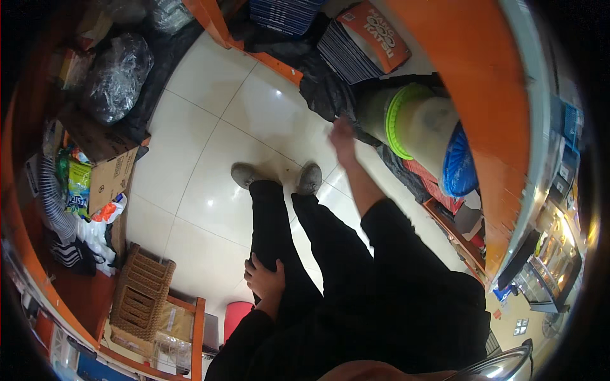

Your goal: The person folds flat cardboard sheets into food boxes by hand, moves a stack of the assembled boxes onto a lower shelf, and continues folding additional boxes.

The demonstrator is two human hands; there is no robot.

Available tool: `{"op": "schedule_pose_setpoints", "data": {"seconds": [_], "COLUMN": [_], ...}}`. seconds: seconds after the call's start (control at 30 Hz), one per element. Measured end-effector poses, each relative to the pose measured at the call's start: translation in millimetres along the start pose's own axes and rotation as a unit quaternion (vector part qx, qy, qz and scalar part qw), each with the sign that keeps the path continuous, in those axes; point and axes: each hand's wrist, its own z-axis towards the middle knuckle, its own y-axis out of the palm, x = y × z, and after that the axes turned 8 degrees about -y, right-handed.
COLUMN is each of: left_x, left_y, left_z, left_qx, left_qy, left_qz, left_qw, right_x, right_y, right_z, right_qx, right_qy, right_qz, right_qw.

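My left hand (265, 277) rests on my left thigh in dark trousers, its fingers spread and holding nothing. My right hand (343, 136) is stretched forward above the tiled floor, smeared by motion, so its fingers cannot be made out. It is nearest to black plastic sheeting (325, 92) along the edge of the shelf on the right. Just right of that hand lies a pale tub with a lime-green rim (398, 120), and beside it a ribbed blue lid or basin (460, 164).
Orange shelving (467, 70) curves along the right. A stack of printed flat boxes (365, 44) stands at the far right. On the left are an open cardboard box (113, 181), a clear plastic bundle (119, 77) and a brown woven basket (141, 293). A red round thing (237, 319) is near my left arm.
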Motion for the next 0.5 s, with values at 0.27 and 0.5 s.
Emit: {"op": "schedule_pose_setpoints", "data": {"seconds": [0.27, 0.5], "left_x": [0, -64], "left_y": [-10, -34], "left_z": [4, -1], "left_qx": [-0.085, -0.178], "left_qy": [0.081, 0.2], "left_qz": [0.019, -0.151], "left_qw": [0.993, 0.951], "right_x": [-194, -274], "right_y": [28, 14], "right_z": [-222, -144], "right_qx": [-0.524, -0.424], "right_qy": [0.134, 0.065], "right_qz": [-0.175, -0.211], "right_qw": [0.822, 0.878]}}
